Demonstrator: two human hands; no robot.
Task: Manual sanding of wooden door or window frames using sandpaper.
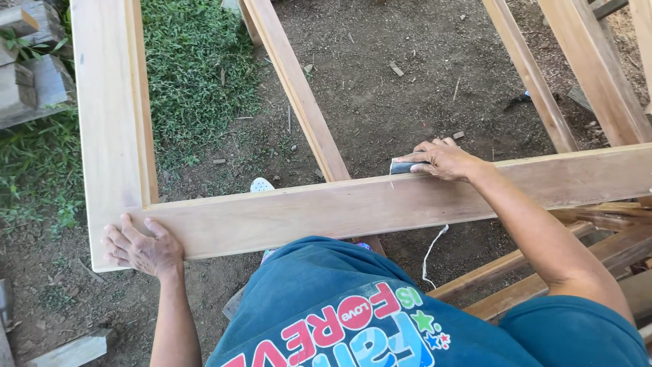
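Observation:
A large pale wooden frame (pixel 326 211) lies across my view, its near rail running left to right and a side rail (pixel 109 102) going away at the left. My left hand (pixel 139 248) rests flat on the frame's near left corner, fingers spread. My right hand (pixel 443 160) presses a small folded grey piece of sandpaper (pixel 401 166) against the far edge of the near rail. I wear a blue printed shirt (pixel 353 319).
Under the frame, bare dirt with wood chips; grass at upper left. A wooden slat (pixel 299 95) runs diagonally beneath. More planks (pixel 591 75) stand at upper right, timber offcuts (pixel 30 75) at far left. A white string (pixel 435 248) hangs below the rail.

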